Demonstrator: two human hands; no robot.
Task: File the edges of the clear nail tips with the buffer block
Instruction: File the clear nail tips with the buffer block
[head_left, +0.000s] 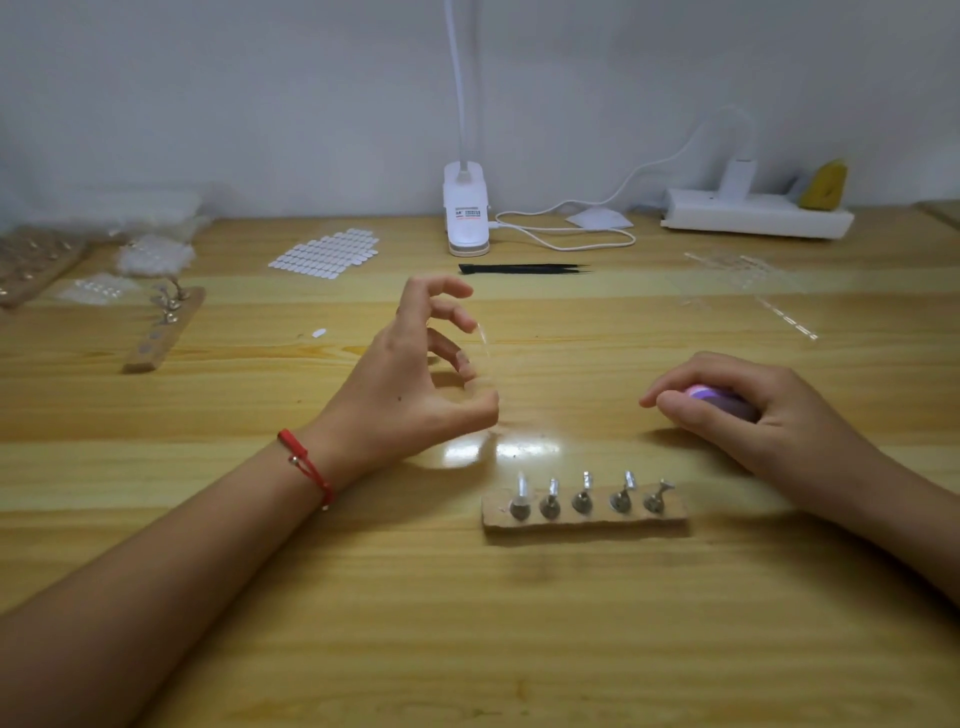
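Left forearm, bare, with a red string bracelet (306, 465) at the wrist, lying over the pale wooden table (519, 623).

Brown rectangular holder strip (584, 519), flat on the table between the two arms. Five small metal stands stand in a row on it, carrying the mounted clear nail tips (521, 486).

Left hand (415, 384), raised behind the strip with fingers curled. Thumb and a fingertip pinch a loose clear nail tip (485, 358), which is faint and blurred.

Right hand (753, 410), resting on the table to the right. Its fingers curl around the pink-and-purple buffer block (711, 397), which is mostly hidden and well apart from the pinched tip.

Far edge of the table:
- black tweezers (522, 268), lying crosswise
- white clip-on lamp base (466, 218), with white cable (566, 236) beside it
- white power strip (753, 215), to the right
- sheet of white oval tabs (327, 252)
- second brown holder strip (166, 327), at the left
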